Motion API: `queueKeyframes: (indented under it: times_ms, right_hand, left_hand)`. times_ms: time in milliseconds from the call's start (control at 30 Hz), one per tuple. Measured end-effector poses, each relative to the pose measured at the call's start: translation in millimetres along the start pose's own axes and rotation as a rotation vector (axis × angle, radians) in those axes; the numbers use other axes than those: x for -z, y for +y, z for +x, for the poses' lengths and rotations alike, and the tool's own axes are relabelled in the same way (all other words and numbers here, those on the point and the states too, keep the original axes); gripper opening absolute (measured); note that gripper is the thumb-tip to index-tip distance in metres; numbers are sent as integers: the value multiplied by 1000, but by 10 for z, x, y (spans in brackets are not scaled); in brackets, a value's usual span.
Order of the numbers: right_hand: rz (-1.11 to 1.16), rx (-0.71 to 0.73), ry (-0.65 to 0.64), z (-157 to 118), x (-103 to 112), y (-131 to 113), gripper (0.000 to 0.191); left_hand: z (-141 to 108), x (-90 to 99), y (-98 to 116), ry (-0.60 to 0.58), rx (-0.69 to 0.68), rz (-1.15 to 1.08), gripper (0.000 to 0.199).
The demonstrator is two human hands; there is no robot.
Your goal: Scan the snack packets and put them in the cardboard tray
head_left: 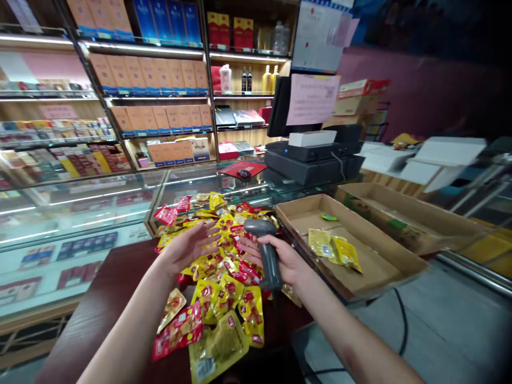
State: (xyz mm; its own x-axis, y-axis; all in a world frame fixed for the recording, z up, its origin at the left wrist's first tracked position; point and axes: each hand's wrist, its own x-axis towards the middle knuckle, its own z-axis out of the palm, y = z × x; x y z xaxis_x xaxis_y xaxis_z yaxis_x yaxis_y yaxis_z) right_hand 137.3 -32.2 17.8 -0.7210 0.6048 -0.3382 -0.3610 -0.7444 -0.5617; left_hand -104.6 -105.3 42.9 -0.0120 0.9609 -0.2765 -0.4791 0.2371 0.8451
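Note:
A heap of yellow and red foil snack packets (pixel 218 277) lies on a dark wooden counter (pixel 108 298). My left hand (pixel 186 246) is open, its fingers spread just over the heap. My right hand (pixel 280 261) grips a grey handheld barcode scanner (pixel 266 250), its head pointing left, above the heap's right side. To the right stands a shallow cardboard tray (pixel 376 266) holding a few yellow packets (pixel 334 252). The heap hides most of the counter beneath it.
A glass display case (pixel 80 213) runs behind the counter, with stocked shelves above it. A till with a monitor (pixel 280 106) and printer (pixel 312 154) stands at the back. A second cardboard tray (pixel 404 213) lies to the right, above a cable on the floor.

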Motion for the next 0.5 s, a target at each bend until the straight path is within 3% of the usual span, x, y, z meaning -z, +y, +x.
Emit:
queueKeyframes:
  times_ms: [200,300,400,500]
  right_hand:
    - [-46,-32,3,355,-187,347,17]
    - [-91,36,109,467,-209,453,13]
    - [-140,85,186,519,-199,521,14]
    - [-176,86,191,552,-179,574,13]
  left_hand:
    - [-289,498,-114,337,-235,14,38]
    - [-352,590,-303,478,-276,49,38]
    - [-383,617,-514,532,-295,86,41]
    - [-354,637,-696,619,-283,302,46]
